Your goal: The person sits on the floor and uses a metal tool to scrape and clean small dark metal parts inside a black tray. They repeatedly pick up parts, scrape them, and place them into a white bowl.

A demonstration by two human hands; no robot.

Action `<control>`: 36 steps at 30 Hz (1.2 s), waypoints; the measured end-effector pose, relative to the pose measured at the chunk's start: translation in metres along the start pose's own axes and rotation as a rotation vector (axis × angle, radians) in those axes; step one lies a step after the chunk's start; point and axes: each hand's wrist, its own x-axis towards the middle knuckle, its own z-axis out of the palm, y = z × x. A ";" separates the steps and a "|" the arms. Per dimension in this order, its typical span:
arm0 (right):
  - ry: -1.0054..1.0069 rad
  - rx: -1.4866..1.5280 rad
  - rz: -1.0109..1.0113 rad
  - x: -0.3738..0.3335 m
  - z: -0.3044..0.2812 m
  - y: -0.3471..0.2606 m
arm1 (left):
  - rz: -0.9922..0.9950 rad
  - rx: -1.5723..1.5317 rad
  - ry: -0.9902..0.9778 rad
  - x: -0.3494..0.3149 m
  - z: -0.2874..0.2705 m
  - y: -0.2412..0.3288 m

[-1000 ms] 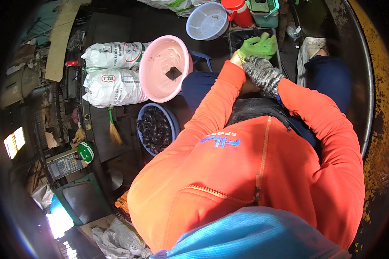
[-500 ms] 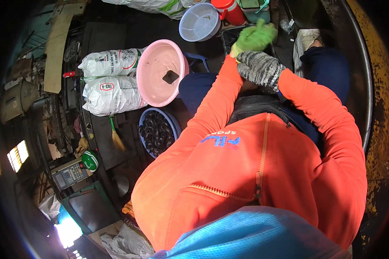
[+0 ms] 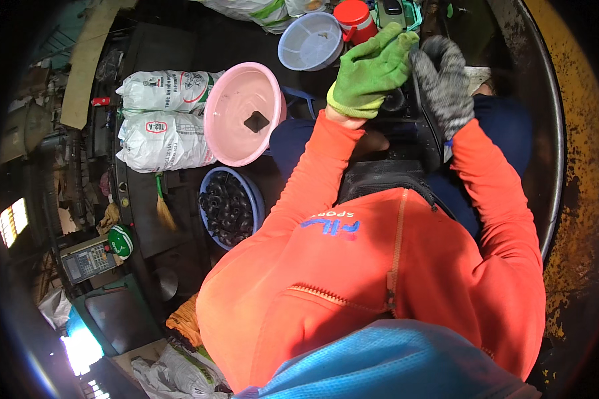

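The left hand (image 3: 371,76), in a green work glove, is raised with fingers extended and nothing visible in them. The right hand (image 3: 447,86), in a grey knit glove, is just beside it; its thumb stands off from its curled fingers, and whether they pinch anything cannot be told. A black tray (image 3: 430,121) with a dark round part (image 3: 394,100) lies below, between the legs, presumably for easy reach; the gloves likely guard against grime.

The orange-red zip jacket (image 3: 353,266) bears blue and white lettering (image 3: 333,228); the trousers (image 3: 522,130) are navy. The left glove (image 3: 369,73) is green with a yellowish cuff (image 3: 354,110), the right glove (image 3: 449,86) mottled grey knit.
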 end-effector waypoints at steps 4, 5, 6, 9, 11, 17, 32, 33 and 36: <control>-0.246 0.093 0.355 0.020 -0.006 0.029 | -0.027 0.270 0.016 -0.017 0.013 0.001; -0.187 -0.028 0.350 0.021 -0.004 0.035 | -0.023 0.240 0.019 -0.019 0.016 -0.001; -0.127 0.053 0.316 0.025 -0.005 0.040 | -0.009 0.131 0.028 -0.022 0.020 -0.002; -0.057 0.102 0.301 0.029 -0.007 0.040 | 0.116 -0.336 0.050 -0.023 0.034 0.003; -0.028 0.015 0.232 0.032 -0.008 0.029 | 0.209 -0.373 0.000 -0.018 0.045 0.014; -0.106 -0.140 -0.546 0.001 0.000 -0.015 | -0.109 -0.802 -0.102 0.001 0.023 0.025; -0.567 -0.316 -0.438 -0.023 0.031 -0.019 | 0.066 -1.959 -0.279 0.009 0.004 0.021; -0.561 -0.275 -0.471 -0.022 0.030 -0.023 | 0.017 -2.121 -0.418 0.006 0.007 0.023; -0.515 -0.185 -0.585 -0.022 0.029 -0.035 | -0.558 -3.210 -0.873 -0.001 0.005 0.023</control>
